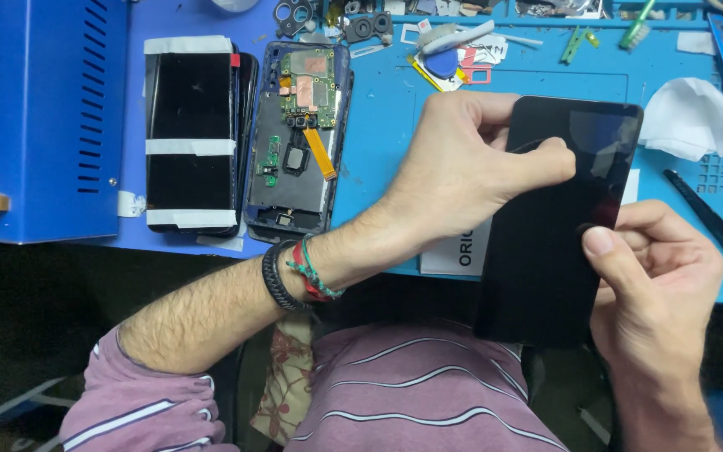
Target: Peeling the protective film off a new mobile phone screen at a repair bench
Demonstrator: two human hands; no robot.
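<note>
Head view: the left hand [462, 167] pinches the top edge of a black glass panel [554, 226], thumb pressed on its face; the right hand [658, 285] grips its right edge (panel over the blue mat's [378, 125] front edge). An opened phone [299, 138] lies well left.

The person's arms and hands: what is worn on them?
Both hands are bare, with no gloves or rings in view. The left hand has a black braided bracelet and a red and green cord bracelet at its wrist, and a mauve sleeve with white stripes pushed up to the elbow. The right hand shows nothing worn at its wrist.
</note>
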